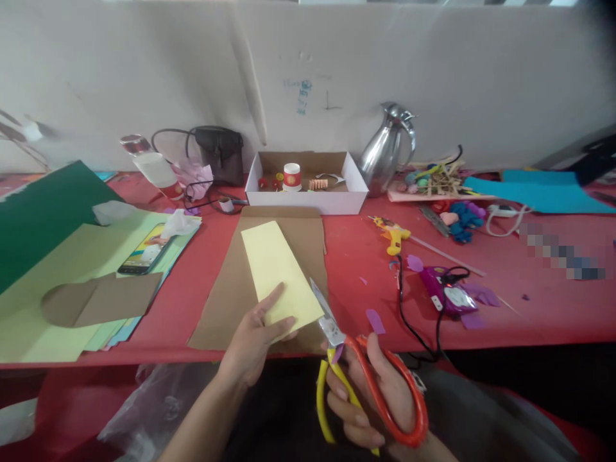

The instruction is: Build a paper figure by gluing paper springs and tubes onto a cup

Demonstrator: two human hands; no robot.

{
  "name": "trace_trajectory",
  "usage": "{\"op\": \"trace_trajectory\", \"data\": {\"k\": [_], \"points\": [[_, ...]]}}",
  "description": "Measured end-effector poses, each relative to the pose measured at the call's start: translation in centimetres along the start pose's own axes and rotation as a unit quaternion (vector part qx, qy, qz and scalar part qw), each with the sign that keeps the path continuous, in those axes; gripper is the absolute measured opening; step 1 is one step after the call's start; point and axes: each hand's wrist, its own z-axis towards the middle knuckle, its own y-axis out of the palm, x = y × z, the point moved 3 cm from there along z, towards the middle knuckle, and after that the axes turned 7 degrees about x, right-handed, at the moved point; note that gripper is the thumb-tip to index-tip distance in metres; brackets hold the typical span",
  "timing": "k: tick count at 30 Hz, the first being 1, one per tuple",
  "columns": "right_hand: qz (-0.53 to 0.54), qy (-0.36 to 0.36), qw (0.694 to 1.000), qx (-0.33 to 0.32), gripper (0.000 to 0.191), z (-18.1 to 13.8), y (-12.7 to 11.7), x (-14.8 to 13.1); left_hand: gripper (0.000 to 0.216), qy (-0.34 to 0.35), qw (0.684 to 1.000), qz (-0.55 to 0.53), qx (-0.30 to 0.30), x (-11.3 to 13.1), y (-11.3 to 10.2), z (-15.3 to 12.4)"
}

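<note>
My left hand pinches the near end of a pale yellow paper strip, thumb on top, above a brown cardboard sheet lying on the red table. My right hand grips scissors with one red and one yellow handle loop. The blades point up and left and touch the strip's near right edge.
A white box of small items stands behind the cardboard, a steel jug to its right. A yellow glue gun, a purple glue gun with black cord, purple scraps, a phone on green sheets and a dark bag lie around.
</note>
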Motion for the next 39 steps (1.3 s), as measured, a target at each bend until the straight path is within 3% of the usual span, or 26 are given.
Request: {"op": "trace_trajectory", "data": {"k": [6, 11, 14, 21, 25, 32, 39], "points": [[0.006, 0.009, 1.0, 0.005, 0.065, 0.1, 0.0, 0.0, 0.081, 0.001, 1.0, 0.003, 0.001, -0.2, -0.4, -0.2], [-0.024, 0.016, 1.0, 0.01, 0.075, 0.2, 0.0, 0.2, 0.087, 0.003, 1.0, 0.009, 0.002, -0.2, -0.6, -0.3], [-0.031, 0.033, 0.999, -0.022, 0.082, 0.3, 0.0, 0.4, 0.087, 0.003, 1.0, 0.011, -0.002, -0.3, -0.7, -0.4], [0.007, 0.006, 1.0, -0.002, 0.074, 0.3, -0.2, 0.3, 0.088, -0.002, 1.0, 0.01, 0.006, -0.4, -0.9, -0.7], [0.0, 0.019, 0.999, -0.03, 0.07, 0.3, -0.1, 0.3, 0.089, -0.014, 1.0, 0.014, 0.005, -0.4, -0.9, -0.8], [0.011, 0.001, 1.0, 0.0, 0.067, 0.2, -0.5, 0.4, 0.086, -0.02, 0.999, 0.029, 0.002, -0.2, -1.1, -1.4], [-0.023, -0.01, 0.999, 0.021, 0.076, 0.5, -0.7, 0.5, 0.082, -0.023, 0.998, 0.06, -0.012, -0.5, -1.0, -2.0]]}}
